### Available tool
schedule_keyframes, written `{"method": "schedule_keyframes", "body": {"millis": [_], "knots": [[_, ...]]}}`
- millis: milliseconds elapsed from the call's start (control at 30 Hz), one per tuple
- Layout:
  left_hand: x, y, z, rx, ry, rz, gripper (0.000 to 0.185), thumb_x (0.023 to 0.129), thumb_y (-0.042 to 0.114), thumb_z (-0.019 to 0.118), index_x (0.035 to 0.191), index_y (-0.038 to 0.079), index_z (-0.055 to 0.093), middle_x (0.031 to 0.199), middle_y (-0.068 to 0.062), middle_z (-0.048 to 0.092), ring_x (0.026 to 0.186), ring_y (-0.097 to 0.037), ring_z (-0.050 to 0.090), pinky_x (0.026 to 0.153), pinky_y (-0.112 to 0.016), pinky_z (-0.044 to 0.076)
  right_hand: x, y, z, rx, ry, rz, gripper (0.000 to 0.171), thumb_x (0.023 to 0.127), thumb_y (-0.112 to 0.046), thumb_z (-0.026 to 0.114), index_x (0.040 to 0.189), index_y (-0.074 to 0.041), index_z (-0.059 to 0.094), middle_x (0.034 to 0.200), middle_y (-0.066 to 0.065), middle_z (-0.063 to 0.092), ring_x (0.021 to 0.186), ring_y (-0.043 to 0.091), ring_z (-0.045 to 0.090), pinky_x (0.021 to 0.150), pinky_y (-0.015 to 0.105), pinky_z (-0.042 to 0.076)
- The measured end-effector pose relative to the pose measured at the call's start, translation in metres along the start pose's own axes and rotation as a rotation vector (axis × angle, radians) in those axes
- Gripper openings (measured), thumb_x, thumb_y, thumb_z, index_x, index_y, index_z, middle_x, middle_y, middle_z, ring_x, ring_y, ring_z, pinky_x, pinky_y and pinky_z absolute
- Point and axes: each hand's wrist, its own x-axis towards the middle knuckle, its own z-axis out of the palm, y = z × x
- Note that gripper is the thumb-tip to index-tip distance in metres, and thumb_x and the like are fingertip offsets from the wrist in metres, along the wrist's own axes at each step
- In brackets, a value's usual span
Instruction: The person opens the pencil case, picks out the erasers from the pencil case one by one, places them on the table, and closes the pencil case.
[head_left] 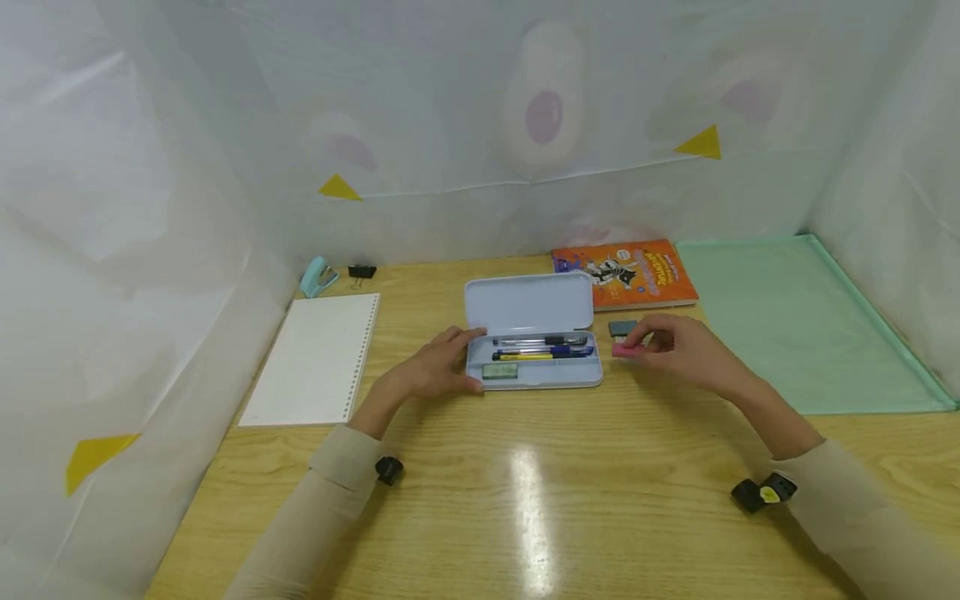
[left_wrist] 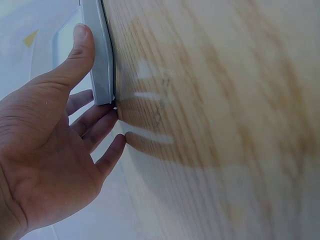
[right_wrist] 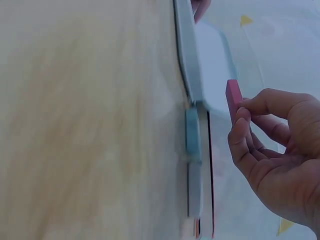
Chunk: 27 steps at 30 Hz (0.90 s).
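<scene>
A pale blue pencil case (head_left: 534, 385) lies on the table with its lid raised. Inside it are several pens (head_left: 540, 353) and a green eraser (head_left: 499, 372). My left hand (head_left: 435, 367) holds the case's left end, thumb at the front corner and index finger at the back; the left wrist view shows the thumb (left_wrist: 80, 55) against its side. Just off the right end, my right hand (head_left: 686, 350) pinches a pink eraser (right_wrist: 233, 97) between thumb and fingertips, above the table. Behind that hand lies a dark blue-grey block (head_left: 622, 327), with another small piece partly hidden beside it.
An orange book (head_left: 645, 275) lies behind the case, and a green translucent mat (head_left: 802, 333) is at the right. On the left are a white notebook (head_left: 315, 358), a light blue stapler (head_left: 318, 277) and a black binder clip (head_left: 362, 272). White sheeting encloses the table's back and sides.
</scene>
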Motion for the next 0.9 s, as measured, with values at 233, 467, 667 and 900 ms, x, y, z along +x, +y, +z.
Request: {"method": "schedule_keyframes", "body": {"millis": [233, 467, 667, 900], "knots": [[-0.001, 0.001, 0.0, 0.008, 0.004, 0.007, 0.094, 0.092, 0.044, 0.078, 0.166, 0.023, 0.025, 0.152, -0.011, 0.041, 0.142, -0.027, 0.041, 0.12, -0.047, 0.035, -0.019, 0.018, -0.009, -0.044, -0.058, 0.015, 0.015, 0.093, -0.003, 0.076, 0.107, -0.009, 0.075, 0.099, 0.005, 0.07, 0.072, 0.011, 0.054, 0.064, 0.024, 0.047], [0.0, 0.002, 0.0, -0.001, 0.009, 0.006, 0.094, 0.092, 0.044, 0.079, 0.166, 0.023, 0.025, 0.155, -0.011, 0.039, 0.146, -0.029, 0.038, 0.121, -0.048, 0.035, -0.02, 0.019, -0.007, -0.038, -0.083, -0.016, 0.015, 0.093, -0.002, 0.075, 0.107, -0.009, 0.075, 0.099, 0.003, 0.069, 0.074, 0.01, 0.056, 0.066, 0.024, 0.049], [0.001, 0.002, 0.002, 0.001, 0.001, 0.009, 0.094, 0.092, 0.045, 0.078, 0.166, 0.023, 0.024, 0.155, -0.011, 0.039, 0.145, -0.028, 0.038, 0.121, -0.047, 0.034, -0.019, 0.016, -0.007, -0.042, -0.088, -0.029, 0.016, 0.094, -0.004, 0.075, 0.108, -0.011, 0.077, 0.101, 0.002, 0.069, 0.074, 0.01, 0.054, 0.066, 0.025, 0.048], [0.0, 0.003, -0.001, 0.001, -0.006, -0.004, 0.094, 0.092, 0.045, 0.078, 0.166, 0.023, 0.024, 0.159, -0.012, 0.036, 0.149, -0.03, 0.035, 0.122, -0.049, 0.033, -0.008, 0.0, -0.001, 0.022, -0.081, -0.095, 0.021, 0.09, -0.011, 0.082, 0.11, -0.007, 0.075, 0.105, 0.009, 0.069, 0.079, 0.012, 0.064, 0.069, 0.025, 0.053]]}}
